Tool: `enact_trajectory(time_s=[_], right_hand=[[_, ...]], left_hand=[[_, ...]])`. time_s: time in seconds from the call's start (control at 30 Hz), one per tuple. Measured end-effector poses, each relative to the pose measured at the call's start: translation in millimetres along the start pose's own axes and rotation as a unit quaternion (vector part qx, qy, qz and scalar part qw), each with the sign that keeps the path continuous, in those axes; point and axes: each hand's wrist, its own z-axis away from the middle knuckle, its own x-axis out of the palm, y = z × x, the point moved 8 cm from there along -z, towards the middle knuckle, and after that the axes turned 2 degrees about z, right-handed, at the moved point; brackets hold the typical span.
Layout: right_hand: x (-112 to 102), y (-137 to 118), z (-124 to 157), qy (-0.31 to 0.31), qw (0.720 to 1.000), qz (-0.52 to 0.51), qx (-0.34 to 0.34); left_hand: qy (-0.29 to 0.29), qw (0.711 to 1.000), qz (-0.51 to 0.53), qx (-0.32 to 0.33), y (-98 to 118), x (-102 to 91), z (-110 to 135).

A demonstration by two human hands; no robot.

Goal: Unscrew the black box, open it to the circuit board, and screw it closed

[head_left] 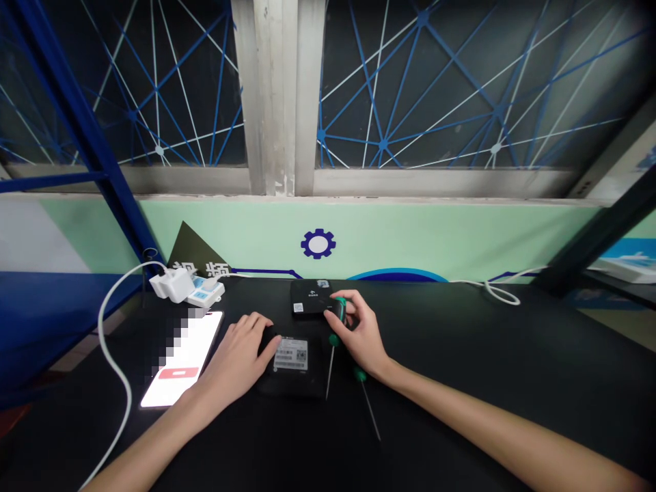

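Here, left hand (236,362) lies spread, palm down, on a black box (297,381) with a white label; right hand (360,335) grips a green-handled screwdriver (339,313), shaft pointing down beside the box; a second screwdriver (360,374) lies just below that hand; another black box (309,298) sits behind; a lit phone (177,359) lies to the left.

You've got even, fairly bright light, with no harsh shadows on the black bench (486,383). The phone screen (171,369) glows hard, with a pixelated patch over part of it. The left hand (236,362) and right hand (359,335) look sharp. Fisheye bend curves the blue post (76,116); corners go dark.
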Motion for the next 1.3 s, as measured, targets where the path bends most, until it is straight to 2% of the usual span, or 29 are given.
enact_trajectory(time_s=[0.2, 0.37, 0.53, 0.7, 1.0, 1.1, 1.2, 1.3], right_hand=[[5, -3, -3, -0.026, 0.991, 0.128, -0.017], [9, 3, -5, -0.064, 0.984, 0.163, 0.015], [11, 4, -5, -0.101, 0.970, 0.220, 0.010], [12, 3, -5, -0.114, 0.958, 0.261, 0.008], [15, -6, -5, -0.133, 0.957, 0.252, -0.045], [16, -19, -4, -0.154, 0.954, 0.239, -0.091], [22, -33, -1, -0.204, 0.941, 0.232, -0.139], [24, -37, -1, -0.222, 0.943, 0.205, -0.141]], left_hand=[[0.002, 1.000, 0.012, 0.003, -2, 0.7, -1], [0.015, 1.000, 0.023, 0.004, -3, 1.0, -1], [0.039, 0.998, 0.044, 0.014, -4, 1.0, -1], [0.021, 0.995, 0.094, -0.018, -12, 7.8, -5], [0.027, 0.966, 0.249, -0.064, -29, 14.3, -10], [0.046, 0.955, 0.289, -0.051, -24, 7.7, -12], [0.073, 0.943, 0.324, -0.026, -16, -2.7, -13], [0.117, 0.937, 0.328, -0.008, -10, -15.5, -12]])
